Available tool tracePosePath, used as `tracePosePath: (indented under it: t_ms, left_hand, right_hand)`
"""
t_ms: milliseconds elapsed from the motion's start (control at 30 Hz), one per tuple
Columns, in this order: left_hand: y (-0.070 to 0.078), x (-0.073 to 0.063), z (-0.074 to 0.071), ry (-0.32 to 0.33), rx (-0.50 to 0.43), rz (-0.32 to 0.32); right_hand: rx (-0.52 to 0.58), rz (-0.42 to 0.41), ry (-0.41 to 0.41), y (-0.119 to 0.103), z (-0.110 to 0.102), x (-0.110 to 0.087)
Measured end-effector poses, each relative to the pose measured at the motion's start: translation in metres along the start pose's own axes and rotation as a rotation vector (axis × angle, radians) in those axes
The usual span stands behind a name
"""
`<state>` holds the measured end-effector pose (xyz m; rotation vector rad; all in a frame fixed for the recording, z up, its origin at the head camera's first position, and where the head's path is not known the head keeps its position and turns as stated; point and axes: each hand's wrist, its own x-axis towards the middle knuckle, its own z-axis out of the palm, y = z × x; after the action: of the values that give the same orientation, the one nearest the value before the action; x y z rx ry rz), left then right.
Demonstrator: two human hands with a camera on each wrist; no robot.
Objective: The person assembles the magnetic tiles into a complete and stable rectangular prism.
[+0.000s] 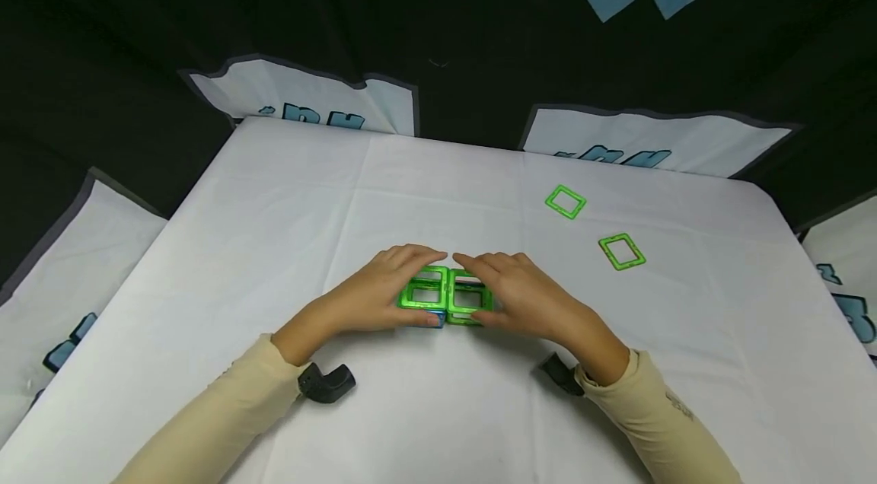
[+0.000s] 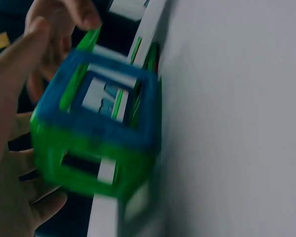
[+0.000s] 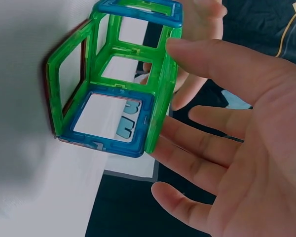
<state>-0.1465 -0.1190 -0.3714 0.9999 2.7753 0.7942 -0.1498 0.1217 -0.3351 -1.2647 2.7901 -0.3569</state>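
A box-like build of square magnetic tiles (image 1: 448,290), green with some blue, stands on the white table in front of me. At its left half, my left hand (image 1: 380,290) grips with the thumb along the near edge and fingers at the far side. My right hand (image 1: 524,297) holds the right half between thumb and fingers. In the right wrist view a blue tile (image 3: 147,118) forms one side, beside a green tile (image 3: 54,98) standing at an angle. The left wrist view is blurred, showing a blue tile (image 2: 89,123) above a green one.
Two loose green square tiles lie flat to the right: a farther tile (image 1: 578,211) and a nearer tile (image 1: 631,265). The white tablecloth (image 1: 425,423) has fold creases. Black wrist mounts, left (image 1: 327,383) and right (image 1: 562,374), sit low over the cloth.
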Motion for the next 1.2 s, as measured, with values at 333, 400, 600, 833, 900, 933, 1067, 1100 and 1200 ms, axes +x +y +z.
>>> tracePosePath:
  t_ms: [333, 400, 600, 833, 900, 933, 1067, 1100, 1200]
  left_hand:
    - [0.006, 0.013, 0.014, 0.065, 0.088, 0.015]
    - [0.006, 0.012, 0.015, 0.071, 0.068, 0.010]
    - [0.007, 0.012, 0.019, 0.073, 0.041, -0.008]
    - [0.007, 0.013, 0.021, 0.066, 0.036, -0.030]
    - [0.007, 0.012, 0.021, 0.061, 0.033, -0.033]
    - [0.006, 0.012, 0.022, 0.060, 0.031, -0.033]
    - [0.005, 0.012, 0.022, 0.060, 0.029, -0.020]
    - [0.005, 0.013, 0.022, 0.060, 0.028, -0.017]
    - [0.005, 0.013, 0.021, 0.064, 0.032, -0.008]
  right_hand:
    - [0.048, 0.017, -0.016, 0.001, -0.001, 0.001]
    - [0.045, 0.005, -0.012, 0.001, -0.001, 0.001]
    - [0.173, 0.101, 0.036, 0.031, -0.016, 0.003]
    - [0.247, 0.549, 0.047, 0.137, -0.026, 0.022]
    - [0.244, 0.635, 0.023, 0.161, -0.022, 0.026]
    - [0.232, 0.670, 0.005, 0.170, -0.020, 0.027]
    - [0.169, 0.788, -0.060, 0.192, -0.010, 0.028]
    - [0.149, 0.803, -0.077, 0.195, -0.009, 0.028]
    - [0.116, 0.827, -0.104, 0.200, -0.004, 0.026]
